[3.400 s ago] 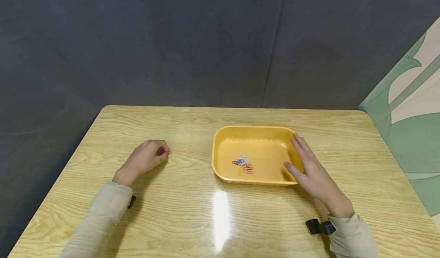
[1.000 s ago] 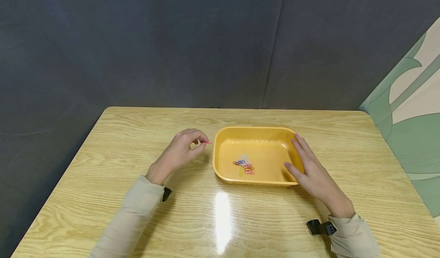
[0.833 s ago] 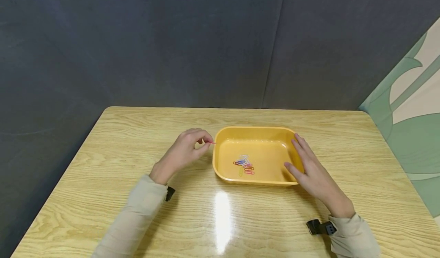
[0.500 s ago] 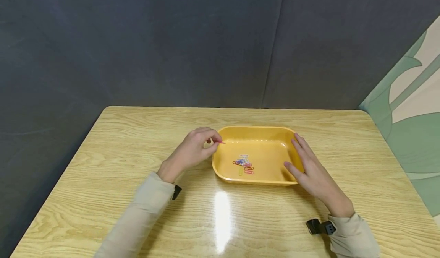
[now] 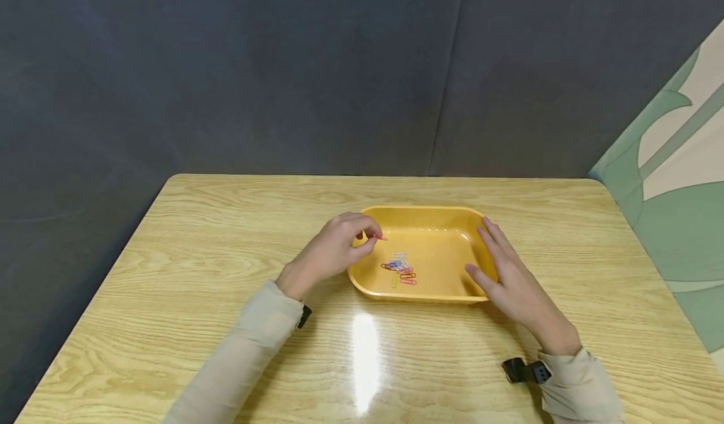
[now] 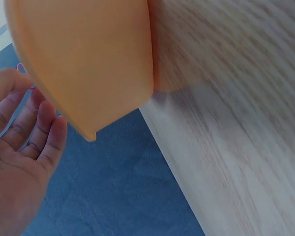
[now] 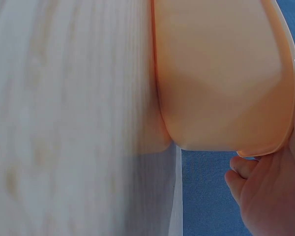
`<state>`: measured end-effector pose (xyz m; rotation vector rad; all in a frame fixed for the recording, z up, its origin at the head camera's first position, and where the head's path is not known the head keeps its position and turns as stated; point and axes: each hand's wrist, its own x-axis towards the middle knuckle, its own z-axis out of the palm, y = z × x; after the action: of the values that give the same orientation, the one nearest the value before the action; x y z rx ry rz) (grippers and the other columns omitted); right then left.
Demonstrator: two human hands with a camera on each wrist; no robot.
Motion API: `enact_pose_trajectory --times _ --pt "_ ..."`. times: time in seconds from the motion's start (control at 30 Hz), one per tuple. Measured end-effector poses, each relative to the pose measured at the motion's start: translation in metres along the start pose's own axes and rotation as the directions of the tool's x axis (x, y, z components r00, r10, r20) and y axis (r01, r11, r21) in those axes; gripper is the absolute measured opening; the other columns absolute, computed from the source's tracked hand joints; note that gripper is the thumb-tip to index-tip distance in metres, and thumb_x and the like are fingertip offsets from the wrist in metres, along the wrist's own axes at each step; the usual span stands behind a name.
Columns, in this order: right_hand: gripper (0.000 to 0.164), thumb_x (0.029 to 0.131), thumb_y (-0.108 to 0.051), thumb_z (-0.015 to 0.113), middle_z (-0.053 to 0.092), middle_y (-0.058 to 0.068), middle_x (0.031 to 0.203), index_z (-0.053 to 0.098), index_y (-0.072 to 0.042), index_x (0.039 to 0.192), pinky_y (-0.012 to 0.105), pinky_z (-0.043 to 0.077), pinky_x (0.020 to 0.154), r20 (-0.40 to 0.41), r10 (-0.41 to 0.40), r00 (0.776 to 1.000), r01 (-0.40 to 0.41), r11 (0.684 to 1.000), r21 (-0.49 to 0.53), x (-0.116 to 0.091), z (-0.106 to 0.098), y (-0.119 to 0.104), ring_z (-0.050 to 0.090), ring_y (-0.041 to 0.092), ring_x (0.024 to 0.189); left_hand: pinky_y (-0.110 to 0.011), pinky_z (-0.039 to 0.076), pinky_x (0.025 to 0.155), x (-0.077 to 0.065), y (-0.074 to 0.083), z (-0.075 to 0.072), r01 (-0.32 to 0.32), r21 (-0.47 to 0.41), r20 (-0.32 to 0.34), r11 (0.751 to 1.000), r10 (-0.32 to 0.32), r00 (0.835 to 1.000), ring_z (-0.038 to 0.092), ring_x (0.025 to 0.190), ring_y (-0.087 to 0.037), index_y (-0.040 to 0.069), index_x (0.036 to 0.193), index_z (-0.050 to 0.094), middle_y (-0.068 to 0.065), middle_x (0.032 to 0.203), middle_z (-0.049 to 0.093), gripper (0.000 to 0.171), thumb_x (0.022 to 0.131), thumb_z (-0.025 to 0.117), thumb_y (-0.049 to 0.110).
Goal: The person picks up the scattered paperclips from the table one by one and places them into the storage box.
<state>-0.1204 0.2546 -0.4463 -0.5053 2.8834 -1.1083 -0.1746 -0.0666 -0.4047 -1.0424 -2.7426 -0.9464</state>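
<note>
My left hand [image 5: 339, 245] reaches over the left rim of a yellow plastic tray [image 5: 441, 264]. Between thumb and index finger it pinches a pinkish-red paper clip [image 5: 382, 238], whose looped end shows as a pink paper clip [image 6: 20, 68] past the rim in the left wrist view. Several paper clips lie in a loose heap on the tray floor, among them a blue clip [image 5: 393, 265], a yellow clip [image 5: 394, 280] and a pink clip [image 5: 408, 281]. On the tray's right side, my right hand [image 5: 520, 289] rests with straight fingers over the rim and its thumb inside.
The tray stands on a wood-grain table [image 5: 237, 223], whose far edge meets a dark cloth backdrop [image 5: 311, 85]. A green and cream patterned surface [image 5: 684, 242] borders the right side. Black straps sit at both wrists, such as the right strap [image 5: 526, 370].
From over the table at left, my left hand has carried the pinched clip rightward across the tray's left rim. My right hand and the heap of clips have stayed put.
</note>
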Motion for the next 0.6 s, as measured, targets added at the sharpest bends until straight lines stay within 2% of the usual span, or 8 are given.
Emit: enact_pose_trajectory --times 0.33,0.6 --pt "0.078 0.100 -0.027 0.059 0.006 0.016 0.167 0.013 -0.002 0.158 0.065 0.016 0.118 0.001 0.009 1.000 -0.009 1.000 -0.008 0.001 0.000 0.001 0.009 0.041 0.153 -0.027 0.051 0.079 0.007 0.001 0.011 0.046 -0.014 0.042 0.999 -0.046 0.998 0.061 0.087 -0.014 0.009 0.101 0.071 0.000 0.094 0.071 0.012 0.092 0.065 0.005" --pt "0.078 0.100 -0.027 0.059 0.006 0.016 0.167 0.013 -0.002 0.158 0.064 0.016 0.117 0.002 0.008 1.000 -0.008 1.000 -0.006 0.001 0.000 0.001 0.009 0.040 0.153 -0.022 0.050 0.073 0.011 -0.001 0.021 0.057 -0.047 0.046 0.997 -0.055 0.997 0.061 0.086 -0.011 0.009 0.102 0.071 0.001 0.096 0.072 0.012 0.093 0.064 0.006"
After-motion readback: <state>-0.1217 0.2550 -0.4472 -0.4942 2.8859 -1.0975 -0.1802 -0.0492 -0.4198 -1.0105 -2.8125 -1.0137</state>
